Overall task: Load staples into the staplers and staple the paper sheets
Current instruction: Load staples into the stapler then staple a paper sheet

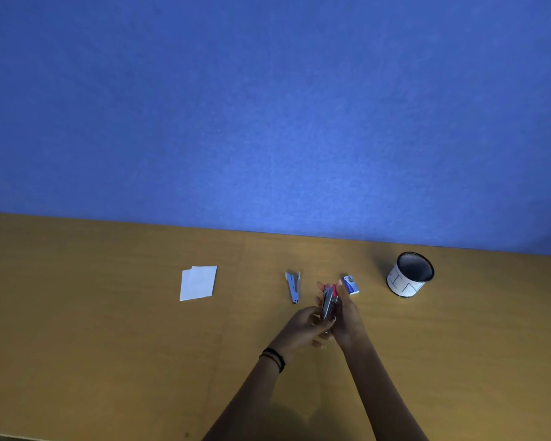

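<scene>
Both hands meet over the middle of the worktop [109,313] and hold a red stapler [329,302] between them. The left hand [303,327] closes its fingers around the near end, and the right hand [347,316] wraps the side, with fingertips reaching past the far end. The hands hide most of the stapler, so I cannot tell if it is open. A second, grey stapler [293,286] lies open just to the left, nearer the back edge. The staple box [351,284] sits just beyond the right hand. Paper sheets [198,283] lie well apart at the left, and a mesh cup [411,275] stands toward the right.
</scene>
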`<action>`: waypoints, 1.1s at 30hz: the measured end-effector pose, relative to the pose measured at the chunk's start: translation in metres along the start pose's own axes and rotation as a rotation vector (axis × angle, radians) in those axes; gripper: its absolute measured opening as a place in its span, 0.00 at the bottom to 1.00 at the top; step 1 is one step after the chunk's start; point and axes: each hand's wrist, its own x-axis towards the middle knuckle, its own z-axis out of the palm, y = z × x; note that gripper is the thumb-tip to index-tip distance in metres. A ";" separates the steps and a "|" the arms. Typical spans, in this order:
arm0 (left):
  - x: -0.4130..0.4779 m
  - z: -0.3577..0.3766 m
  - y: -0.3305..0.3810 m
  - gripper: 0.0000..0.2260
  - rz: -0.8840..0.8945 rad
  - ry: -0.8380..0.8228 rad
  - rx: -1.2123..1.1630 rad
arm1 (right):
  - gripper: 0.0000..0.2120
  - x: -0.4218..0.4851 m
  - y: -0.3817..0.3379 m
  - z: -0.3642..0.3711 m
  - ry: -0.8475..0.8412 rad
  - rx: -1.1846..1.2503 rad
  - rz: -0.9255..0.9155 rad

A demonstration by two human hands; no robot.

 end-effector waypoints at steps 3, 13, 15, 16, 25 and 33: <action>0.006 0.007 0.005 0.07 0.102 0.162 0.075 | 0.19 0.003 0.000 0.005 0.010 0.004 -0.077; 0.023 -0.002 0.002 0.08 0.086 0.315 0.178 | 0.20 0.019 0.007 0.024 0.131 -0.037 -0.083; 0.023 -0.008 -0.001 0.07 0.059 0.314 0.177 | 0.19 0.025 0.014 0.028 0.175 -0.058 -0.071; 0.023 -0.012 -0.003 0.08 0.043 0.318 0.182 | 0.18 0.028 0.018 0.030 0.195 -0.070 -0.063; 0.023 -0.066 -0.028 0.06 -0.081 0.345 0.148 | 0.12 0.060 0.066 0.069 0.270 -0.043 -0.028; 0.031 -0.107 -0.038 0.14 -0.156 0.331 0.184 | 0.11 0.095 0.096 0.095 0.310 -0.150 0.027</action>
